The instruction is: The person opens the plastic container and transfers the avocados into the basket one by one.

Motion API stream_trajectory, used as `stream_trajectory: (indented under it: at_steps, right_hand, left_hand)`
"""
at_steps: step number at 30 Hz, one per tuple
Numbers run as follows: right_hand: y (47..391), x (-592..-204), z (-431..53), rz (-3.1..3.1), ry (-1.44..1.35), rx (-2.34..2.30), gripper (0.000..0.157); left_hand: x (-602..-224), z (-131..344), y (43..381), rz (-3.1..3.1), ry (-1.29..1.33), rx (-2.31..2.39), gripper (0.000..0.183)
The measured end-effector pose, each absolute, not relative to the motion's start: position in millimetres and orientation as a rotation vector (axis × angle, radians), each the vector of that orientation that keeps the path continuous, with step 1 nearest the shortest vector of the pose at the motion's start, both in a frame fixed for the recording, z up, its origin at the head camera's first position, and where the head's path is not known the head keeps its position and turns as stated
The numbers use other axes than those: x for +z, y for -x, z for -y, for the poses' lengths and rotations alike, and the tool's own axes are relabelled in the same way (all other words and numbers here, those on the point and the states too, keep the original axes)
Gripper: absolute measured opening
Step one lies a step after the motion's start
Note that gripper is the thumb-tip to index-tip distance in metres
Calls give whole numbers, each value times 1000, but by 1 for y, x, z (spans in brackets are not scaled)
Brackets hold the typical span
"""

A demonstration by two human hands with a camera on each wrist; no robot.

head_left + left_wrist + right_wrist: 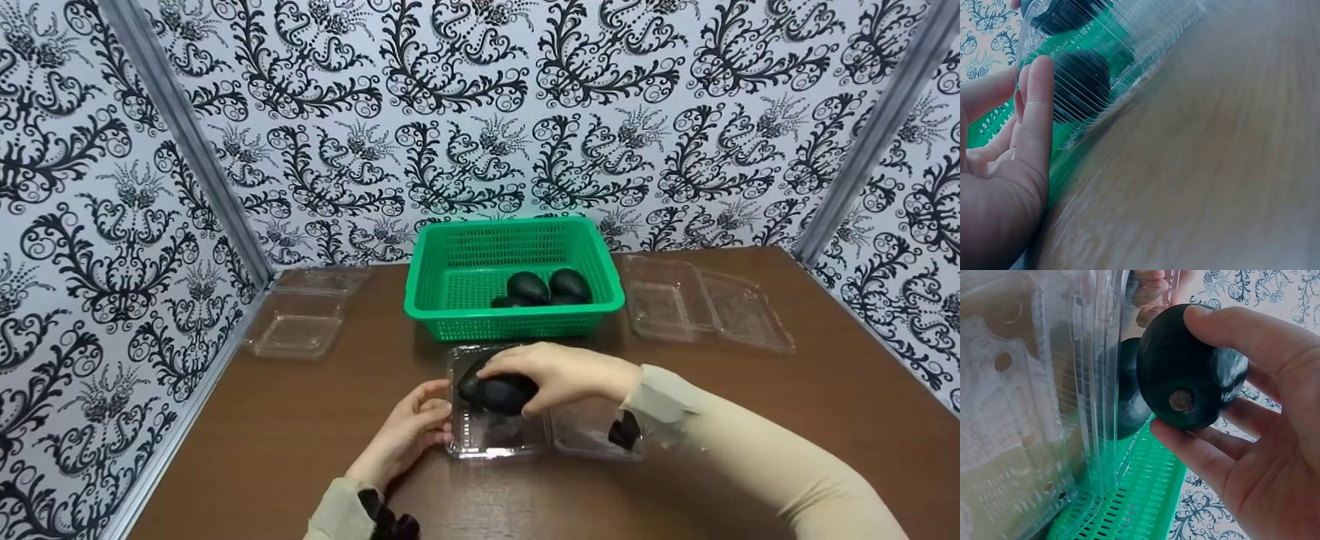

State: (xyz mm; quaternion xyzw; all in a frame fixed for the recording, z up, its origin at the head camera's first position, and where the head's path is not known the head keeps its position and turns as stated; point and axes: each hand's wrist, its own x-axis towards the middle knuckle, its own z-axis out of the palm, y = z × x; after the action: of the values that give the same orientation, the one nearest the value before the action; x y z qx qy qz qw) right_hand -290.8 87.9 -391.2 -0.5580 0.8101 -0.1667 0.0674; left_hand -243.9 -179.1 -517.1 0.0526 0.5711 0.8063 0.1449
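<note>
My right hand [559,375] grips a dark avocado [504,395] above a clear plastic clamshell container [499,452], thumb on one side and fingers on the other. The avocado's stem scar shows in the right wrist view. Another avocado [470,381] lies in the container beside it, partly covered by the right hand; through the clear wall it appears in the left wrist view as a dark shape [1081,81]. My left hand [409,431] touches the container's left wall from outside, its fingers fairly straight. The container's lid [585,431] is folded out to the right, beneath the right forearm.
Behind the container stands a green basket [517,328] with several avocados [528,288] in its right half. Open clear containers lie on the brown table at left [296,330] and right [667,300]. Patterned panels [495,135] enclose the table at back and sides.
</note>
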Motion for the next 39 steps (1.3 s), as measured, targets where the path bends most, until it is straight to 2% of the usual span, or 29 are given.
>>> stream_trajectory:
  at_steps: [14,39]
  right_hand:
    - [296,-375,-94,-2464,1729,-523,70]
    - [309,-350,-100,-2515,1610,-521,72]
  left_hand:
    - [-516,179,245,-1631,-150,2330,51]
    - [-519,179,243,-1623,-170,2350,49]
